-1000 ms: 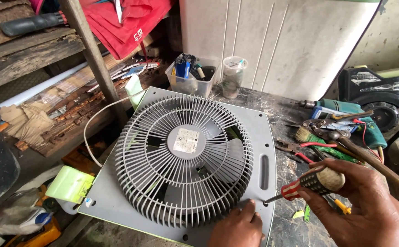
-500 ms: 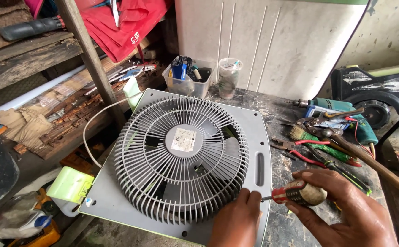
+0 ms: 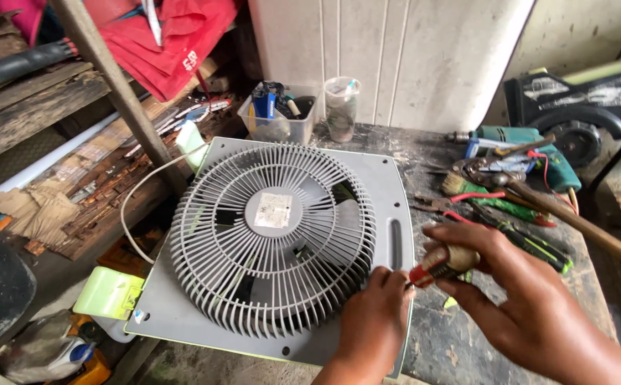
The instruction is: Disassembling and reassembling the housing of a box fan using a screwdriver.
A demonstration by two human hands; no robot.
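On the bench's left half lies your fan point(image 3: 275, 242) — grey, face-down, its round grille up, one corner hanging off the edge. Your left hand point(image 3: 371, 324) presses its lower right rim, fingers curled around the tip of the screwdriver point(image 3: 442, 264), which your right hand point(image 3: 524, 299) grips by the handle. If the tip slips off the screw, it could jab those steadying fingers.
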